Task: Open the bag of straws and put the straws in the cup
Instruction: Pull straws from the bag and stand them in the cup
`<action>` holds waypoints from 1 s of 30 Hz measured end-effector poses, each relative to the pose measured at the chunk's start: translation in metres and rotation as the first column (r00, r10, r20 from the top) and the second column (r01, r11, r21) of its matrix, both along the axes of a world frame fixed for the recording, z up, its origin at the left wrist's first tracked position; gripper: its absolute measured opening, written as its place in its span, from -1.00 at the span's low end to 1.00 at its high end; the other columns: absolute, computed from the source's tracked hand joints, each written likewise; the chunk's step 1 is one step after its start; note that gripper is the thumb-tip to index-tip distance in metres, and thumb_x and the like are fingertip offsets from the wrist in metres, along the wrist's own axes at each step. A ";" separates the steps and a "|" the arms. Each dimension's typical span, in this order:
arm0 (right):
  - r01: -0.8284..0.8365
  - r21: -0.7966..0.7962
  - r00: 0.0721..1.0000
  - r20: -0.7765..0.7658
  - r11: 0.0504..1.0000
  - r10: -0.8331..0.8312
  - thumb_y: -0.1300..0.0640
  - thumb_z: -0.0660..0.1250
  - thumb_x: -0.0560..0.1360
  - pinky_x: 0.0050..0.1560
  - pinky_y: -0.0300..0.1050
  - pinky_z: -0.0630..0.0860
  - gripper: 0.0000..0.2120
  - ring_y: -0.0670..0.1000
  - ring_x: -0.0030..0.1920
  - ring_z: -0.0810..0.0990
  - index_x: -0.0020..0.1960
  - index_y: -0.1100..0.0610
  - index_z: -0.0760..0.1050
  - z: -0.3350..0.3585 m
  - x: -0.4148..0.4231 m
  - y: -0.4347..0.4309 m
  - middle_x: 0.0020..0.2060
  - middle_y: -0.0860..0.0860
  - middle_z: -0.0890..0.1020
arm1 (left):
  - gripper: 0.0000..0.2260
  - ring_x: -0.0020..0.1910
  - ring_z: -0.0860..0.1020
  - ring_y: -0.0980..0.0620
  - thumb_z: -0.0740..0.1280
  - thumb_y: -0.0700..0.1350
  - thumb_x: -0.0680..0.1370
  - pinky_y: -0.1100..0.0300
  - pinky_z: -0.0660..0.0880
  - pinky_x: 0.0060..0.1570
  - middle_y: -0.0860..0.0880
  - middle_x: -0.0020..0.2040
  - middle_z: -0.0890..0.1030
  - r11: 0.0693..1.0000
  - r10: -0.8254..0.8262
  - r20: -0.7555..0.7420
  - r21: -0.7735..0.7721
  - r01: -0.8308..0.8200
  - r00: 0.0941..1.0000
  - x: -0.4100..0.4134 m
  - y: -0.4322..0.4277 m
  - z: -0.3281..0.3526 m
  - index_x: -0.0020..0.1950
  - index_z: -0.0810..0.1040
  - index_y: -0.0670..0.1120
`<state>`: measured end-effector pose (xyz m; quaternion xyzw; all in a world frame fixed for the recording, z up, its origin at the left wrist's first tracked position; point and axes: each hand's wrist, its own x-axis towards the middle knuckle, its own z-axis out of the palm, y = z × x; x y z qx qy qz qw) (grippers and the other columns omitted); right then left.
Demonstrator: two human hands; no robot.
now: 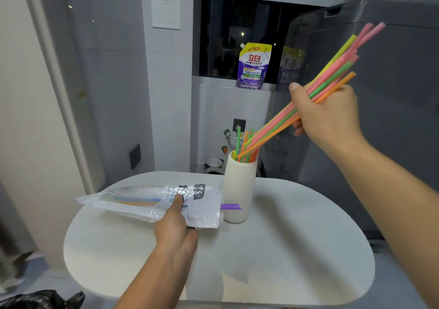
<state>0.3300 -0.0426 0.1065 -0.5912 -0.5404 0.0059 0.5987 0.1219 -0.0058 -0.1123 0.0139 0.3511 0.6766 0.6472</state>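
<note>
A ribbed white cup [238, 189] stands on the white table [273, 249] and holds several coloured straws. My right hand [330, 116] grips a slanted bunch of pink, green, yellow and orange straws [332, 71]; their lower ends reach into the cup's mouth. My left hand [177, 225] holds the clear plastic straw bag [147, 201] flat on the table, thumb on top. The bag's open end points at the cup, and a purple straw [231, 206] sticks out of it in front of the cup. A few straws show inside the bag.
A purple detergent pouch [254, 67] stands on the window ledge behind. A grey appliance [392, 118] fills the right side, close to my right hand. A black plastic bag [40, 299] lies on the floor at lower left. The wall is near on the left.
</note>
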 end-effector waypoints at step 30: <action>-0.113 -0.243 0.954 0.245 0.963 0.173 -0.12 0.36 0.54 -0.35 -0.22 0.64 -0.62 -0.02 -0.21 0.70 0.20 0.14 0.50 0.020 -0.005 0.058 -0.10 0.03 0.65 | -0.61 0.20 0.69 -0.13 0.40 -0.21 0.64 -0.06 0.64 0.03 -0.13 0.32 0.69 0.999 -0.044 -0.004 -0.001 0.044 0.999 -0.002 -0.004 0.001 0.48 0.53 -0.14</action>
